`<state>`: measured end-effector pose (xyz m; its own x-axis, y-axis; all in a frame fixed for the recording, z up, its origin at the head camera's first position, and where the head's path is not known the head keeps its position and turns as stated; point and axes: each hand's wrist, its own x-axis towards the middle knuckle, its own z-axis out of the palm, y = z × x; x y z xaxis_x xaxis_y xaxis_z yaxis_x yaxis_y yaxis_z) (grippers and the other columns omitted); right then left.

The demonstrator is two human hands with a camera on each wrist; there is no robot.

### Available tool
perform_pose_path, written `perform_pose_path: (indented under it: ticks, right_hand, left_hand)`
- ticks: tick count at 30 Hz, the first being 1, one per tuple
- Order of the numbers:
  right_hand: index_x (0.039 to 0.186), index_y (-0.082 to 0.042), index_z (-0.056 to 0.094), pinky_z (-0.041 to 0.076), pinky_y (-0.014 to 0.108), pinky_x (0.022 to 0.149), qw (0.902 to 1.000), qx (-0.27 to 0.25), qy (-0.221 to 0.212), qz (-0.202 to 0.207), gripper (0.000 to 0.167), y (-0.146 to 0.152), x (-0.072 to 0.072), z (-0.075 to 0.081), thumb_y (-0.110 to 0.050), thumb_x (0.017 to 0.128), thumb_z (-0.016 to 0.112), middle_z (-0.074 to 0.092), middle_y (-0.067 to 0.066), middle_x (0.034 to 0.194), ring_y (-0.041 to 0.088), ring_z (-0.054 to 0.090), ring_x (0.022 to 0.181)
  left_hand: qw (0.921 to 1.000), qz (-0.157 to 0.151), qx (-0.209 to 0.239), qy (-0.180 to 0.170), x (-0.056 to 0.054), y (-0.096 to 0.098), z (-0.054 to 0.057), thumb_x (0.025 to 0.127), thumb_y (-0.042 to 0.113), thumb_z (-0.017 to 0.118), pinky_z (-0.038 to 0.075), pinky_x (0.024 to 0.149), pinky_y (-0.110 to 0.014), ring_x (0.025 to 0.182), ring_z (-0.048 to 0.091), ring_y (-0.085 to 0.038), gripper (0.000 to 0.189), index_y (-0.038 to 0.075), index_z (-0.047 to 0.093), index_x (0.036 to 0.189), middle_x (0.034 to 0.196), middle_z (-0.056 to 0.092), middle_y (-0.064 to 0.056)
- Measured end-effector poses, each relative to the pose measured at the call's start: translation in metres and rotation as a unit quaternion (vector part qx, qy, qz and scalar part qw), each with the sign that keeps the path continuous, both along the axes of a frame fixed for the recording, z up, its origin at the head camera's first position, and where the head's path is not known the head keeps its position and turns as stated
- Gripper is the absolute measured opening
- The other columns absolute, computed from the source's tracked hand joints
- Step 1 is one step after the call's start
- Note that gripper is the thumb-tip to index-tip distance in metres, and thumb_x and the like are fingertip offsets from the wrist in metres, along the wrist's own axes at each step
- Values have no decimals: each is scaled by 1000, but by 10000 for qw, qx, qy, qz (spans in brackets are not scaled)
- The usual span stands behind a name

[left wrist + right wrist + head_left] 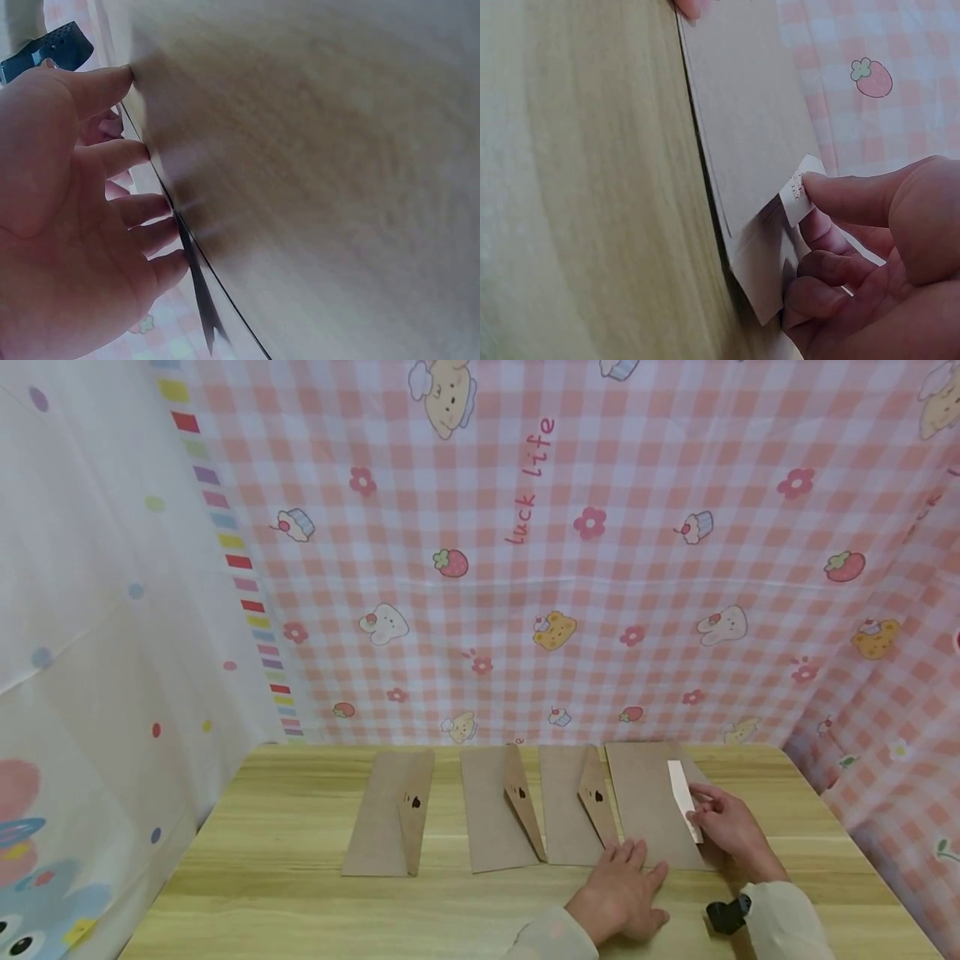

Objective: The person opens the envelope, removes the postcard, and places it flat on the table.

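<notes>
Card (681, 792) lengthwise along envelope (643, 806)

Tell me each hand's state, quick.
Left hand: open, at the near edge of the rightmost envelope.
Right hand: closed, pinching the white card.

In a row of four across my table (270, 835), before a hanging curtain (555, 568), the leftmost envelope (378, 822) lies apart; the second envelope (486, 822) and third envelope (562, 818) nearly meet at their near corners, the rightmost envelope (641, 806) just beside. My left hand (621, 890) lies before the last two; my right hand (729, 828) holds a card (679, 793) at the rightmost envelope's right end.
</notes>
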<state>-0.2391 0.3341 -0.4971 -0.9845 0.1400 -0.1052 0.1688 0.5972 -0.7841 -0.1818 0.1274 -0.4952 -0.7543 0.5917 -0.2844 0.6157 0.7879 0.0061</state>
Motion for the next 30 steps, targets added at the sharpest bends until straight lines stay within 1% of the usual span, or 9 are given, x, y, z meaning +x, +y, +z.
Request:
perform_pose_path:
  ticks: [4, 10, 15, 19, 23, 27, 30]
  right_hand:
    - [142, 12, 40, 41, 23, 57, 10000, 28, 36, 67, 56, 2, 1, 0, -6, 93, 59, 56, 4, 82, 12, 49, 69]
    - [144, 12, 37, 38, 24, 61, 9998, 144, 19, 116, 56, 4, 1, 1, -7, 95, 56, 54, 7, 87, 15, 48, 74]
    - [145, 12, 35, 38, 24, 63, 9998, 97, -7, 147, 55, 7, 1, 0, -8, 96, 53, 52, 8, 90, 15, 47, 78]
    - [145, 10, 35, 38, 23, 64, 9999, 25, 10, 155, 56, 8, 1, -2, -12, 98, 56, 50, 6, 89, 13, 47, 78]
    - [146, 7, 36, 39, 24, 64, 9999, -51, -23, 101, 60, 9, 0, -4, -16, 97, 60, 47, 4, 87, 14, 46, 77]
    - [149, 6, 33, 38, 25, 62, 10000, -48, -31, 41, 62, 10, 0, -5, -12, 96, 61, 45, 5, 87, 16, 45, 78]
    - [150, 6, 31, 37, 25, 62, 9999, 7, 85, 67, 63, 11, 0, -5, -9, 96, 59, 44, 6, 87, 17, 44, 78]
  left_hand:
    - [10000, -18, -60, 20, 0, 0, 0, 96, 65, 42, 18, 120, -28, 149, 18, -5, 61, 48, 25, 152, 162, 23, 12]
    - [10000, -6, -89, 30, 1, 0, 1, 96, 65, 41, 18, 120, -28, 149, 18, -6, 62, 48, 24, 153, 162, 21, 12]
    - [10000, 1, -99, 5, 1, -1, 2, 96, 65, 41, 18, 120, -27, 149, 17, -6, 62, 48, 23, 153, 162, 21, 12]
    - [9999, 24, -111, -38, 1, -1, 2, 97, 65, 41, 17, 120, -27, 150, 16, -6, 62, 48, 22, 153, 163, 20, 12]
    - [9999, 23, -125, -51, 0, -1, 1, 97, 65, 40, 17, 120, -28, 150, 16, -6, 62, 48, 21, 153, 163, 19, 12]
    - [9999, -6, -101, -35, 0, 0, 0, 97, 65, 41, 17, 120, -28, 150, 16, -6, 62, 48, 22, 153, 163, 19, 12]
    - [10000, -7, -73, -37, 0, 0, 0, 96, 65, 41, 17, 120, -28, 150, 16, -6, 63, 47, 22, 153, 163, 19, 11]
